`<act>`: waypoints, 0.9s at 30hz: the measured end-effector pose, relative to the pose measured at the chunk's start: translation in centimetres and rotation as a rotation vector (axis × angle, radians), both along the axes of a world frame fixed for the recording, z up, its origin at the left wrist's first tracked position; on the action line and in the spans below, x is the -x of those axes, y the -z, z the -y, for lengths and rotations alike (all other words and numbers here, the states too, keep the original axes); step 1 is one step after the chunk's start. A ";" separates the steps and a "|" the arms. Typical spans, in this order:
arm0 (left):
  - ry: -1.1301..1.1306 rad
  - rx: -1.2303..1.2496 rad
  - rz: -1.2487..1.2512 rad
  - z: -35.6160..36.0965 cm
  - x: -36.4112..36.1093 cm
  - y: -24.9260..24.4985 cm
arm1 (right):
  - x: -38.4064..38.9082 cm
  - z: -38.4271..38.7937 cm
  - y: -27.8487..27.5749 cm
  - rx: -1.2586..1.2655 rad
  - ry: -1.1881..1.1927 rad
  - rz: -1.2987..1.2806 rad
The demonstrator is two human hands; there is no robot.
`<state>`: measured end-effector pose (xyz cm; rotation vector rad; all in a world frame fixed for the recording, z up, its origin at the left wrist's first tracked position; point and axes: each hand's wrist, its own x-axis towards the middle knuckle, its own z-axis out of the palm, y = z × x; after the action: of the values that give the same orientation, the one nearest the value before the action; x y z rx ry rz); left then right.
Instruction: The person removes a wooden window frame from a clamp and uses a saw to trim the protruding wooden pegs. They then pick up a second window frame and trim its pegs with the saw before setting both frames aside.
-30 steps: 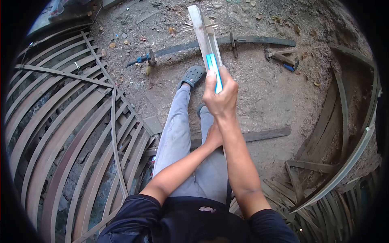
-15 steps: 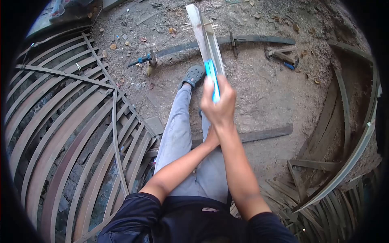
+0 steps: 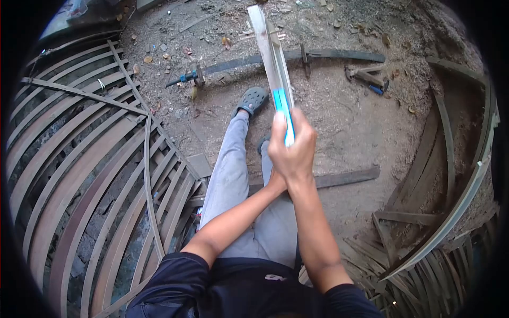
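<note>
A long pale wooden piece [image 3: 266,53] points away from me, its far end raised toward the top of the view. Over its near part is a narrow bright blue object [image 3: 282,106], its exact kind unclear. My right hand [image 3: 296,151] is closed around the blue object, thumb on the left side and fingers on the right. My left hand [image 3: 277,180] is tucked beneath my right wrist, close to my thighs. Its fingers are hidden behind the right hand. The near end of the wood is covered by my hands.
Curved wooden slats [image 3: 79,196] lie in a large frame at left. A curved bar [image 3: 238,62] with a blue-handled clamp [image 3: 185,78] lies ahead. A blue-handled tool [image 3: 377,89] rests to its right. A curved wooden frame [image 3: 448,148] and stacked strips [image 3: 424,275] are at right.
My right hand and the blue object have moved back toward my body and slightly right along the wood. The wood's far end has shifted slightly right.
</note>
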<state>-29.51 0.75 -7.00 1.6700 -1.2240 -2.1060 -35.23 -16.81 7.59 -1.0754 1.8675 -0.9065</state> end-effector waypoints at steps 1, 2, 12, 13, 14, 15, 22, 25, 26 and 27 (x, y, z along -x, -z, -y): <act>0.032 -0.006 0.021 -0.5 -0.2 -0.3 | -0.1 0.9 1.1 -0.004 0.002 0.003; 0.074 -0.017 0.035 -0.1 -0.4 -0.9 | -0.2 2.0 1.9 -0.003 0.001 0.003; 0.059 -0.030 0.028 -0.9 -0.3 1.5 | -0.9 0.1 1.8 -0.055 0.000 -0.182; 0.098 -0.009 0.061 1.6 -0.2 -0.6 | -0.1 -0.7 1.4 -0.091 0.019 -0.121; 0.137 0.012 0.094 4.1 -0.2 -2.8 | 0.4 -1.1 1.1 -0.118 0.025 -0.057; 0.048 0.064 0.089 4.9 0.0 -3.4 | 0.5 -2.3 -0.3 -0.140 0.047 -0.027; -0.154 -0.013 0.031 0.4 1.0 -1.0 | 3.4 -3.7 -4.9 0.057 0.087 -0.058; -0.132 0.030 0.067 1.7 2.1 -2.6 | 3.5 -2.3 -6.1 0.034 0.008 0.071; -0.109 -0.015 0.084 2.6 2.5 -3.6 | 3.3 -2.0 -5.8 0.037 -0.012 0.067; -0.085 -0.060 0.099 3.3 2.9 -4.5 | 2.9 -1.8 -5.1 0.035 -0.034 0.034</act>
<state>-32.39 -2.51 -2.52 1.8377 -1.1048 -2.0520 -38.18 -14.98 12.70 -1.1027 1.8062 -0.9352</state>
